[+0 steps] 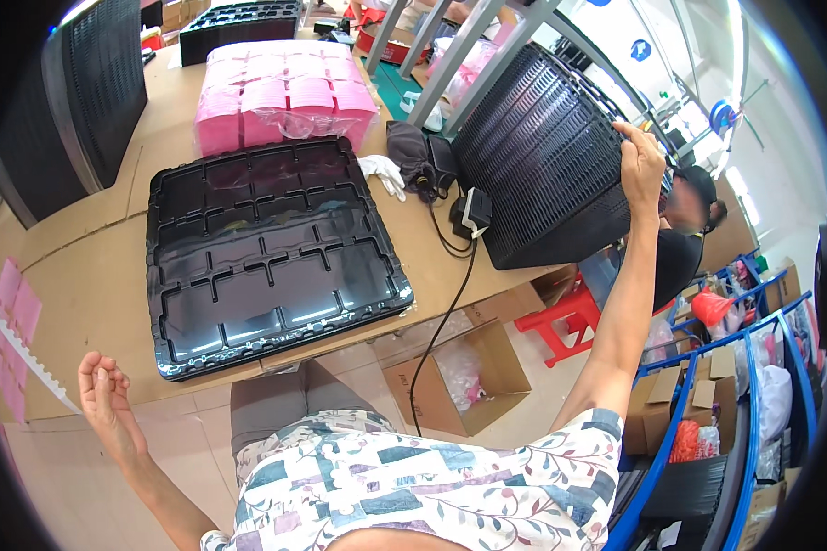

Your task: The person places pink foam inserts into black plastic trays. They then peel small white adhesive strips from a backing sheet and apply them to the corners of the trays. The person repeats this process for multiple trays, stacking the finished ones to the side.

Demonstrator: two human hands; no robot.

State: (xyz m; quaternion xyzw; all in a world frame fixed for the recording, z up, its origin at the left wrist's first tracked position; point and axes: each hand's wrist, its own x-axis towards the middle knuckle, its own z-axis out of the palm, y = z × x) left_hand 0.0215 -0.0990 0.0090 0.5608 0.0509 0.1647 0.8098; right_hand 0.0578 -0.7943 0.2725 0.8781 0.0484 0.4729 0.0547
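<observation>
At the right, my right hand (643, 167) reaches up to the top edge of a tall stack of black plastic trays (542, 151), its fingers closed over the rim at the corner. How many trays it grips is not plain. My left hand (110, 404) is raised beside the table's near left edge, fingers loosely bent, holding nothing. Between the hands, a black plastic tray (271, 262) with moulded compartments lies flat on the table. Its compartments look bare and shiny. I cannot tell if more trays lie under it.
Behind the tray sits a wrapped block of pink pieces (285, 96) on the cardboard-covered table (92, 266). White gloves (383, 174) and a power adapter (471, 214) with a hanging cable lie near the stack. A red stool (565, 321), an open carton (464, 381) and a seated person are at the right.
</observation>
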